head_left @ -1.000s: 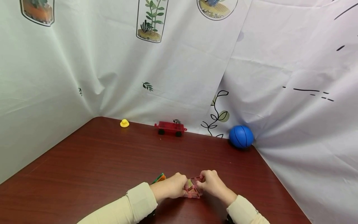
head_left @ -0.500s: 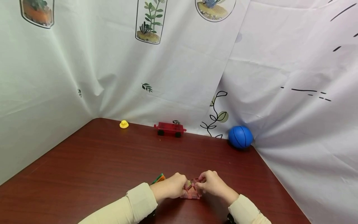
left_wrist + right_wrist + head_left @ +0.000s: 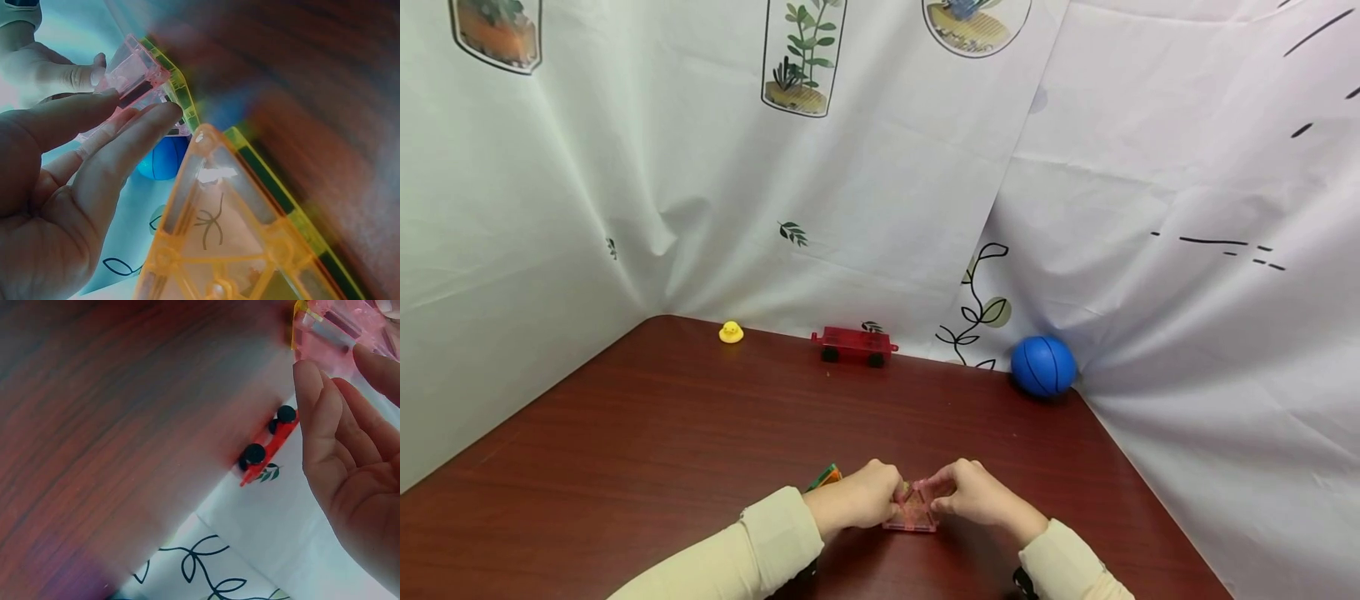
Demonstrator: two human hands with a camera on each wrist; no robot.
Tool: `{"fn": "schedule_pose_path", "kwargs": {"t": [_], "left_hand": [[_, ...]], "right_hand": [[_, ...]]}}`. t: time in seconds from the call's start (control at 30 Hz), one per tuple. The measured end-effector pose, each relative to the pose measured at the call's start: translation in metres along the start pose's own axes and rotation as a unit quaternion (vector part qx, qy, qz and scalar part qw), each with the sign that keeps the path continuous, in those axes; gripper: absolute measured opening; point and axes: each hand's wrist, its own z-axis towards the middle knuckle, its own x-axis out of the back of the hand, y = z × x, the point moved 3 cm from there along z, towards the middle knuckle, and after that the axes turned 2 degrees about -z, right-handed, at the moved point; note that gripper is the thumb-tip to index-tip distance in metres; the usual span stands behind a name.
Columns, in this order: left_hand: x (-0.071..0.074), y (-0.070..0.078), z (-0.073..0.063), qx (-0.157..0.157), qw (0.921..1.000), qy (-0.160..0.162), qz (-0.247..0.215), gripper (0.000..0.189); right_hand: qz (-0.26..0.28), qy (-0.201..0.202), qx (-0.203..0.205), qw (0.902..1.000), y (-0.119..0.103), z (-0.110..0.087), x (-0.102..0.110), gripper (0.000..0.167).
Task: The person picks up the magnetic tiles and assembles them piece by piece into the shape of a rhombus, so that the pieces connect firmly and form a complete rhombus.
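Observation:
A small house-like build of translucent pink magnetic tiles (image 3: 912,510) stands on the table between the hands. Yellow-green tiles (image 3: 178,84) back the pink ones in the left wrist view. My left hand (image 3: 871,496) pinches the build's left side with thumb and fingers. On its other side my right hand (image 3: 981,496) curls thumb and fingertips round the pink tiles, which also show in the right wrist view (image 3: 331,337). Beside my left wrist is another build with an orange triangle tile (image 3: 215,219) and green edges, mostly hidden by the arm in the head view.
A red toy wagon (image 3: 853,345) with black wheels stands at the table's back edge. To its left sits a yellow rubber duck (image 3: 731,332). A blue ball (image 3: 1043,367) rests in the back right corner, against the white printed curtain (image 3: 880,167).
My right hand has shifted slightly right and its thumb and fingers have spread a little. More of the pink front shows. My left hand stays nearly still.

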Motion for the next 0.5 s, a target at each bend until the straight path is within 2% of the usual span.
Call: {"fn": "schedule_pose_path", "kwargs": {"t": [0.3, 0.5], "left_hand": [[0.0014, -0.0025, -0.0007, -0.008, 0.9999, 0.004, -0.005, 0.025], [0.0045, -0.0049, -0.0023, -0.008, 0.9999, 0.001, -0.015, 0.003]], "right_hand": [[-0.021, 0.013, -0.001, 0.9997, 0.0036, 0.0024, 0.0022, 0.02], [-0.009, 0.008, -0.007, 0.9999, 0.0039, 0.0017, 0.0006, 0.019]]}}
